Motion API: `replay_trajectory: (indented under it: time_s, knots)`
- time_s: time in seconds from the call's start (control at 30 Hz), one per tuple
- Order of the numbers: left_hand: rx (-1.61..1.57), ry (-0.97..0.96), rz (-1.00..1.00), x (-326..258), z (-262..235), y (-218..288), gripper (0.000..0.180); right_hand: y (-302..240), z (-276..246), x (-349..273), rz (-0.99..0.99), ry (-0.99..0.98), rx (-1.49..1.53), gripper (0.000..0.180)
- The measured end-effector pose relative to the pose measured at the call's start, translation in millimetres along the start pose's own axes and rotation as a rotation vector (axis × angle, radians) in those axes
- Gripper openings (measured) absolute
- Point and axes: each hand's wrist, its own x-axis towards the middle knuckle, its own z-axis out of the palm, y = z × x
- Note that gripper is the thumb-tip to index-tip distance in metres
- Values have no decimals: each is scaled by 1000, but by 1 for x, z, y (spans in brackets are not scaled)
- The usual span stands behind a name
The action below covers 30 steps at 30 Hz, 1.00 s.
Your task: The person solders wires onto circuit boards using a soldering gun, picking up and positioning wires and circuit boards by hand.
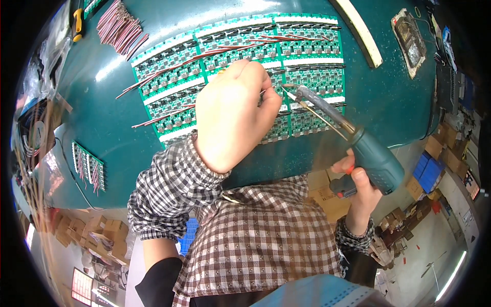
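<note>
A panel of small green circuit boards (307, 77) lies on the dark green table (102, 128), with thin red-and-brown wires (174, 66) lying across it. My left hand (232, 115), in a checked sleeve, rests on the panel with its fingers curled; they seem to pinch a wire near the tip of the tool, though the grip is hidden. My right hand (358, 187) grips a teal soldering gun (371, 156) by its handle. The gun's metal tip (289, 92) points at the boards just right of my left fingers.
A bundle of loose wires (120, 28) lies at the table's far left. A smaller strip of wired boards (88, 168) sits near the left edge. A cream curved strip (360, 33) and a metal tray (409, 41) lie far right. Cardboard boxes (102, 235) and blue bins (428, 171) stand on the floor.
</note>
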Motion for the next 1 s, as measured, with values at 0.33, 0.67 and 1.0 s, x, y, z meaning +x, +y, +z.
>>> replay_trajectory:
  time_s: [0.33, 0.67, 1.0]
  knots:
    - [55, -56, -18, -3, -2, 0, 12, 2, 0, 0, -5, -12, 32, 38]
    - [37, 19, 13, -4, 1, 0, 14, 7, -2, 0, -50, -22, -16, 32]
    - [42, 28, 13, -4, 2, 0, 14, 6, 1, 1, -63, -23, -3, 30]
